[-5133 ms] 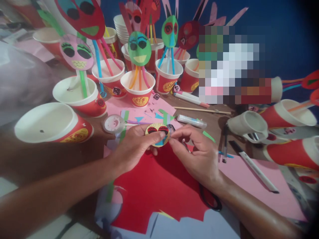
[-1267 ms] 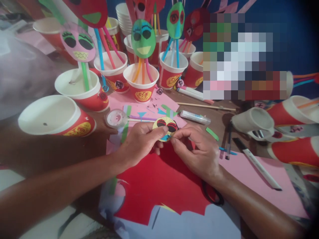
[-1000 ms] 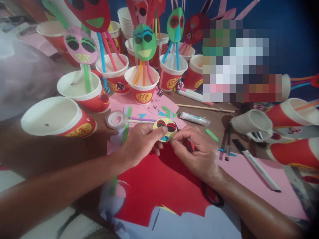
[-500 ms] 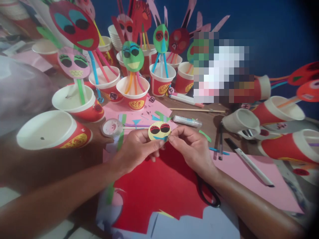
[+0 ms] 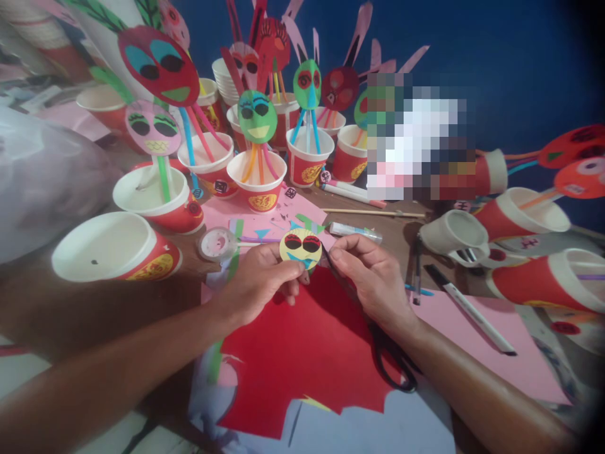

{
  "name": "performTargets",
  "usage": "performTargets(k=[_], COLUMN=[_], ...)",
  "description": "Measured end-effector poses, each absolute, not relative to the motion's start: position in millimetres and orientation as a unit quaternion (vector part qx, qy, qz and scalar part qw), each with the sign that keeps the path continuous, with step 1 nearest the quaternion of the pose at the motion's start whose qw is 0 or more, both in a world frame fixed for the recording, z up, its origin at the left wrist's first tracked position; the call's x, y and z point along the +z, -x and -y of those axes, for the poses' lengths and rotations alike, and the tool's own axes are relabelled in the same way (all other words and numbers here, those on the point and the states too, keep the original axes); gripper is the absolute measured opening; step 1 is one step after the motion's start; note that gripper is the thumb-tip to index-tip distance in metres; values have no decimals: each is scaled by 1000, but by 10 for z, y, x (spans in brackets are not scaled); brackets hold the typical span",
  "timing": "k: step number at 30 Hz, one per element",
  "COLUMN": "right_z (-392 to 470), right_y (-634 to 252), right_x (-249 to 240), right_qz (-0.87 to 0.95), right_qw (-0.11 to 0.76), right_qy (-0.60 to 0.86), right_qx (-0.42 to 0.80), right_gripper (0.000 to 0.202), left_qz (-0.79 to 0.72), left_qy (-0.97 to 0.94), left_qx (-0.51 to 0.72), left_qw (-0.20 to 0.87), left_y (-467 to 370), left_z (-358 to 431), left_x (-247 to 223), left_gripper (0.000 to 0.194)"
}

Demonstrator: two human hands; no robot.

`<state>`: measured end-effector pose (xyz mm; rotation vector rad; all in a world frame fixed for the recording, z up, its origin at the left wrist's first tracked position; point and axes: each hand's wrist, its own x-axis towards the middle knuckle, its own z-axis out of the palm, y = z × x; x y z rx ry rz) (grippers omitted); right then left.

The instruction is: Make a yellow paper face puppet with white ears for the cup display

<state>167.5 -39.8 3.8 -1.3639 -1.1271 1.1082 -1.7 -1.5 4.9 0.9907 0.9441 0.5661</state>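
Between the thumb and fingers of my left hand (image 5: 258, 280) is a small round yellow paper face (image 5: 301, 243), with dark eyes, red lids and a blue mouth. My left thumb presses on its lower edge by the mouth. My right hand (image 5: 375, 277) is just right of the face, a small gap away, its thumb and index finger pinched together. Whatever might be in that pinch is too small to make out. Below both hands lies a cut sheet of red paper (image 5: 307, 359). Black-handled scissors (image 5: 394, 366) rest on it, partly under my right hand.
Paper cups (image 5: 258, 180) with paper faces on coloured sticks stand along the back. A tape roll (image 5: 216, 244) and an open cup (image 5: 106, 252) are at left. A glue stick (image 5: 355, 231), a marker (image 5: 467, 309), a grey mug (image 5: 456, 236) and pink paper (image 5: 501, 359) are at right.
My right fingers have drawn back a little to the right from the paper face. The blue mouth now shows more fully. My left hand keeps its hold.
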Motion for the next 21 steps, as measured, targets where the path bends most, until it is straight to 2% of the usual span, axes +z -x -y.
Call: performTargets(k=[3, 6, 12, 14, 17, 21], right_z=[372, 345, 512, 654, 887, 1099], right_y=[-1711, -1771, -1936, -1983, -2063, -2179], right_x=[93, 201, 457, 477, 429, 363], right_qz=[492, 554, 709, 745, 784, 802], right_qw=[482, 425, 219, 123, 25, -24], right_qy=[579, 593, 616, 618, 606, 587], right_qx=[436, 400, 264, 217, 132, 109], right_gripper=[11, 10, 9, 17, 22, 28], left_qz=[-422, -426, -435, -437, -439, -445], left_qy=[-434, -422, -425, -428, -440, -450], left_qx=[266, 269, 254, 251, 241, 229], left_qw=[750, 754, 752, 750, 745, 740], left_y=[7, -4, 20, 34, 47, 49], left_z=[6, 2, -20, -29, -36, -29], left_x=[91, 134, 105, 83, 79, 118], left_gripper=[8, 8, 9, 10, 9, 9])
